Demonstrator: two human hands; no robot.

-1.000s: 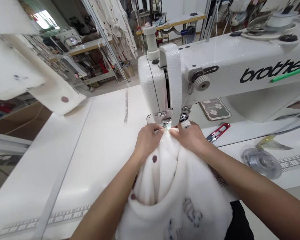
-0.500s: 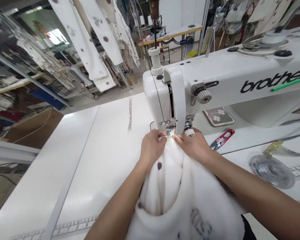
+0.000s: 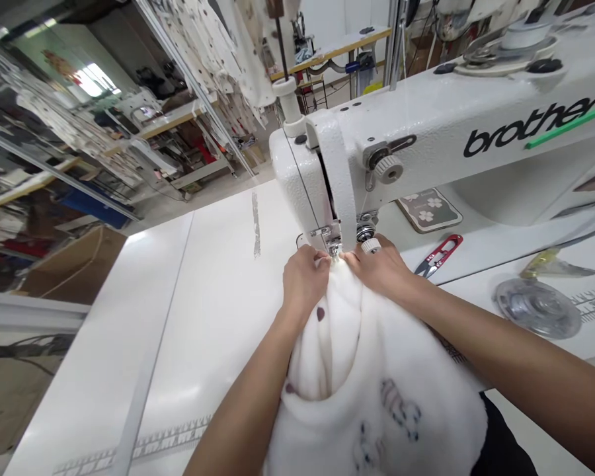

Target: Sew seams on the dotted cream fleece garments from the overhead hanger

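Observation:
A white fleece garment (image 3: 377,370) with dark spots and printed figures hangs from the sewing machine's needle area toward me over the table edge. My left hand (image 3: 305,277) pinches its upper edge just left of the presser foot (image 3: 334,248). On the other side my right hand (image 3: 379,268) grips the same edge, fingertips close to the foot. Part of the right hand lies behind the tension dial. The white sewing machine (image 3: 302,178) stands over both hands. Fabric under the foot is mostly hidden by fingers.
Right of my hand lie red-handled thread snips (image 3: 440,256), a flowered coaster (image 3: 430,208) and a clear plastic disc (image 3: 538,307). A printed ruler strip (image 3: 171,436) runs along the table's front. Spotted garments (image 3: 218,59) hang behind, and a cardboard box (image 3: 74,264) stands left.
The camera view has shifted, so the machine sits slightly higher and further left. Both hands keep their hold beside the presser foot. More of the garment's printed front shows.

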